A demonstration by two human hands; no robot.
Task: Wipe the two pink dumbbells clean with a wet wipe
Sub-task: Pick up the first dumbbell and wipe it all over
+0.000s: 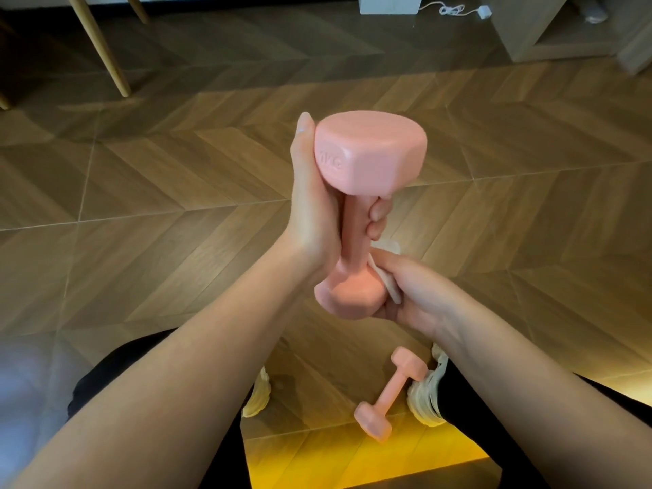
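I hold one pink dumbbell (pixel 367 153) upright in front of me, its big head on top and marked 1KG. My left hand (pixel 314 213) grips its handle, fingers curled round to the right side. My right hand (pixel 412 294) pinches a whitish wet wipe (pixel 390 284) against the lower head of this dumbbell. The second pink dumbbell (pixel 390 395) lies on the floor between my feet, slanting from lower left to upper right, next to my right shoe.
Herringbone wood floor (pixel 176 192) all around. My pale shoes (pixel 427 393) flank the lying dumbbell. Wooden chair legs (pixel 102 47) stand at far left. A low wooden cabinet (pixel 543 33) and a white cable (pixel 455 9) are at the far right.
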